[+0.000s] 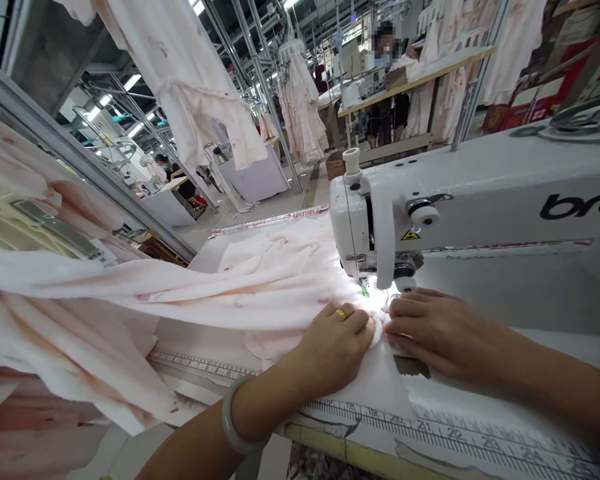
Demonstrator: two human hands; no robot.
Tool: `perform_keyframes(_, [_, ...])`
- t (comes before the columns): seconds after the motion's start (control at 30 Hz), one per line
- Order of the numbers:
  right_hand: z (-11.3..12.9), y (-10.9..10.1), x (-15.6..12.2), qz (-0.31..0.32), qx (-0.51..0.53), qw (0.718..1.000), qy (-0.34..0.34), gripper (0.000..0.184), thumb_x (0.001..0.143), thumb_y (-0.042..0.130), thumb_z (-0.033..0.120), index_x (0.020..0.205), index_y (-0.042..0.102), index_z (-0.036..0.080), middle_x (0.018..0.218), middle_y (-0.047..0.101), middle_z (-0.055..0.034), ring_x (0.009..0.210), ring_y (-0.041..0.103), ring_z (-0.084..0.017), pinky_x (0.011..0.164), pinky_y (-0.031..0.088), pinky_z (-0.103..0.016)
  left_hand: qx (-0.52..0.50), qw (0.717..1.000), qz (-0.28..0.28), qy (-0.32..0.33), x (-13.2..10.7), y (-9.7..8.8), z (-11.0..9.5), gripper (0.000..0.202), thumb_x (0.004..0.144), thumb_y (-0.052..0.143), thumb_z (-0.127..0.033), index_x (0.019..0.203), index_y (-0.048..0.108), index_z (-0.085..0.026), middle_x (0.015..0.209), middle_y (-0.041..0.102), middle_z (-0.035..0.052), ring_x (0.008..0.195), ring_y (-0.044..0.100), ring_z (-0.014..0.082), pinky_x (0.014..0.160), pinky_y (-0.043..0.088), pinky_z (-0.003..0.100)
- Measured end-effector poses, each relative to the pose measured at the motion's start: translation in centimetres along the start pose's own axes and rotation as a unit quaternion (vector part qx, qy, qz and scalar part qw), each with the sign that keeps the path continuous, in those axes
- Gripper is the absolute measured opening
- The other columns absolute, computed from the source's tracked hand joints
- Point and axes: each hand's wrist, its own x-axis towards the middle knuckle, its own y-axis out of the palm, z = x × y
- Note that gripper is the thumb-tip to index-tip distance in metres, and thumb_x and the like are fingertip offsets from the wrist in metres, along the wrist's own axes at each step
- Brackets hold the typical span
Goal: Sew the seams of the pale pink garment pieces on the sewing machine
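A pale pink, soft garment (260,303) with small reddish prints stretches across the sewing table and drapes off its left side. My left hand (333,343), with a ring and a bangle on that arm, has its fingers curled onto the fabric just in front of the needle area. Close beside it, my right hand (425,327) pinches the fabric's edge between thumb and fingers. Above both hands stands the head of a white sewing machine (355,227), its lamp lighting the presser foot area. The exact needle point is lost in glare.
A printed ruler strip (440,430) runs along the table's front edge. Another garment (180,80) hangs overhead at upper left, near a metal rail (80,153). More garments (300,100) hang further back. A co-worker (387,50) sits behind a table (415,80) in the background.
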Motion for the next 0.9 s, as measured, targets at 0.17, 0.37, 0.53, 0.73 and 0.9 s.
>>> perform_keyframes(0.17, [-0.9,1.0,-0.3,-0.051,-0.043,0.998,-0.017,0.03,0.117,0.047,0.029,0.127,0.075,0.025,0.126,0.08,-0.0047,0.106,0.076,-0.024,0.093,0.055,-0.043,-0.026,1.0,-0.009,0.014,-0.4,0.4,0.3,0.029,0.109,0.051,-0.01,0.129,0.07,-0.005,0.118,0.076,0.0148,0.106,0.071,0.0254,0.099,0.061,0.039])
perform_keyframes(0.37, [-1.4,1.6,0.1,-0.067,-0.094,0.993,-0.008,0.035,0.118,0.043,0.031,0.113,0.077,0.03,0.112,0.084,-0.0003,0.085,0.075,-0.026,0.082,0.051,-0.047,-0.041,0.998,0.044,0.033,0.9,0.9,2.2,0.027,0.107,0.051,-0.006,0.125,0.072,-0.008,0.119,0.076,0.0133,0.108,0.072,0.0235,0.103,0.059,0.038])
perform_keyframes(0.53, [-1.2,1.3,0.2,-0.072,-0.118,0.99,0.019,0.037,0.12,0.039,0.034,0.115,0.075,0.03,0.111,0.085,-0.0015,0.079,0.073,-0.026,0.084,0.048,-0.051,-0.032,0.998,0.06,0.011,1.8,1.4,3.4,0.021,0.107,0.055,-0.008,0.12,0.072,-0.009,0.116,0.075,0.0117,0.108,0.071,0.025,0.1,0.058,0.038])
perform_keyframes(0.73, [-0.9,0.9,0.4,-0.076,-0.117,0.99,0.009,0.035,0.12,0.038,0.033,0.116,0.073,0.03,0.106,0.084,-0.002,0.086,0.074,-0.027,0.083,0.049,-0.05,-0.023,0.999,0.018,0.025,1.5,1.8,3.9,0.026,0.11,0.051,-0.009,0.126,0.071,-0.01,0.115,0.076,0.0099,0.107,0.071,0.0228,0.101,0.056,0.035])
perform_keyframes(0.9, [-1.1,1.1,0.2,-0.089,-0.118,0.989,0.009,0.035,0.12,0.038,0.034,0.111,0.072,0.027,0.1,0.082,-0.0043,0.085,0.071,-0.029,0.084,0.046,-0.049,0.002,1.0,-0.009,0.03,1.8,1.5,4.1,0.023,0.111,0.052,-0.012,0.118,0.073,-0.012,0.104,0.075,0.0087,0.101,0.07,0.0227,0.096,0.055,0.035])
